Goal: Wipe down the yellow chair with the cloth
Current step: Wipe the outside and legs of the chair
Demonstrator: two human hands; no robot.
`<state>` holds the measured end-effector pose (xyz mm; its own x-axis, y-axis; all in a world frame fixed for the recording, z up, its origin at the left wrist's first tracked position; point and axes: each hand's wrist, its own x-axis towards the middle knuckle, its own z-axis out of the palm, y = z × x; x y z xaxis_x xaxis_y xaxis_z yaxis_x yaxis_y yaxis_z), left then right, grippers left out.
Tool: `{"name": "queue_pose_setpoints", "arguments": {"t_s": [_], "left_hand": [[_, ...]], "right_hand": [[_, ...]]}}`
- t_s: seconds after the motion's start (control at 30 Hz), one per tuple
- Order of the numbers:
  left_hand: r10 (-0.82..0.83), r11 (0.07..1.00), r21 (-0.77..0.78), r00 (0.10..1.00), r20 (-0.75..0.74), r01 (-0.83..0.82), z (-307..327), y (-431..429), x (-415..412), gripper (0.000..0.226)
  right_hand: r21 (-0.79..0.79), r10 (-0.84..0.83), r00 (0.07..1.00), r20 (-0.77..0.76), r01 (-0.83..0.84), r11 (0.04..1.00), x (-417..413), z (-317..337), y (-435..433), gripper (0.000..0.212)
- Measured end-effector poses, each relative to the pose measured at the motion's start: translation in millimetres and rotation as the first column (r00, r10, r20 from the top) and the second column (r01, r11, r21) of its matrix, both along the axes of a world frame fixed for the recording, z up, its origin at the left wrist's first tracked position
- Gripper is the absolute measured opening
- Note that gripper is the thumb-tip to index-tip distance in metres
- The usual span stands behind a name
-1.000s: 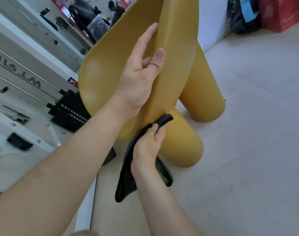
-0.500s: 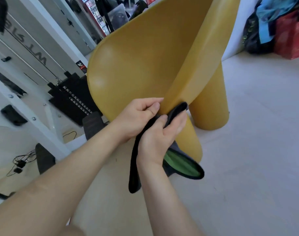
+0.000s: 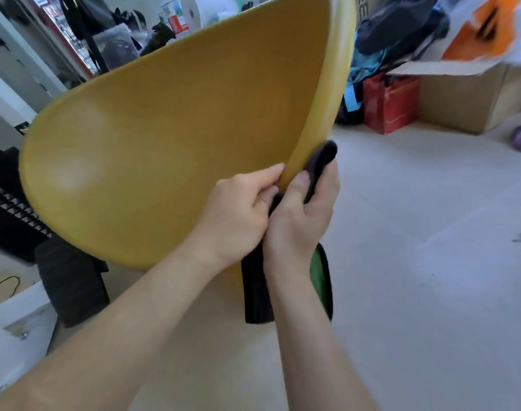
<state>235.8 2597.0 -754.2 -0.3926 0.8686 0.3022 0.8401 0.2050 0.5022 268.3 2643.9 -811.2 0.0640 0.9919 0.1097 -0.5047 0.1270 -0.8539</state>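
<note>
Left hand (image 3: 238, 215) has come off its high hold on the rim and now sits hard against the right hand (image 3: 300, 221). Its grip is curled on the lower edge of the yellow chair (image 3: 164, 129), forefinger on the near face. It may also be catching the cloth, can't tell. Right grip is clamped on the cloth (image 3: 324, 157), thumb on the near side, fabric folded over the rim edge, tail hanging below the wrist with a green face showing. The cloth has climbed: a second ago it was down by the leg joint, now it's on the rim of the big curved panel. The chair is tilted over the floor (image 3: 416, 262), its panel fills most of the view, and no legs are in sight. My read: the wipe is running up the edge, with the left hand moved down to brace close to the work. The upper rim and the broad face look still to do. Cardboard box (image 3: 460, 99) and red bag (image 3: 389, 102) sit well clear behind.
</note>
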Motion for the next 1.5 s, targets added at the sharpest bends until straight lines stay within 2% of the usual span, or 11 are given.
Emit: {"name": "queue_pose_setpoints", "arguments": {"t_s": [0.17, 0.23, 0.37, 0.47, 0.53, 0.63, 0.83, 1.0, 1.17, 1.3, 1.5], "left_hand": [[-0.127, 0.975, -0.173, 0.99, 0.065, 0.137, -8, 61, 5, 0.065], [-0.119, 0.971, -0.186, 0.98, 0.162, 0.148, -2, 70, 1, 0.075], [-0.123, 0.943, -0.246, 0.924, 0.362, 0.222, 2, 68, 3, 0.094], [-0.129, 0.938, -0.245, 0.902, 0.412, 0.245, -7, 60, -4, 0.089], [-0.018, 0.914, -0.385, 0.963, 0.269, 0.125, -23, 32, -24, 0.081], [0.107, 0.734, -0.636, 0.965, -0.239, -0.239, -53, -22, -46, 0.084], [0.017, 0.809, -0.374, 0.653, -0.757, -0.454, -76, 16, -44, 0.03], [-0.102, 0.878, -0.369, 0.634, -0.767, -0.305, -64, 24, -35, 0.024], [-0.178, 0.936, -0.326, 0.626, -0.759, -0.13, -69, 76, 3, 0.046], [-0.168, 0.954, -0.289, 0.649, -0.742, -0.083, -75, 84, -5, 0.034], [-0.165, 0.955, -0.295, 0.88, -0.445, 0.03, -91, 35, -20, 0.061]], "right_hand": [[0.021, -0.035, 0.999, 0.031, 0.034, 0.999, 12, -6, 87, 0.05], [0.049, -0.007, 1.0, 0.028, 0.006, 0.999, 3, -31, 51, 0.051], [-0.155, 0.219, 0.972, -0.087, -0.23, 0.961, -13, -61, -14, 0.056], [-0.091, 0.064, 0.996, -0.069, -0.07, 0.993, -10, -41, 29, 0.052], [-0.008, -0.081, 0.997, -0.013, 0.081, 0.997, -4, -24, 67, 0.049], [0.04, -0.156, 0.986, 0.057, 0.154, 0.987, -7, -21, 101, 0.049], [0.159, -0.153, 0.933, 0.326, 0.105, 0.982, -9, -42, 63, 0.063], [0.187, -0.11, 0.888, 0.446, 0.028, 0.982, 10, -29, 98, 0.059], [0.213, -0.246, 0.805, 0.54, 0.153, 0.965, 31, -26, 172, 0.052], [0.256, -0.215, 0.843, 0.493, 0.096, 0.962, 16, -65, 114, 0.054], [0.025, 0.03, 0.945, 0.326, -0.041, 0.999, 17, -63, 124, 0.054]]}}
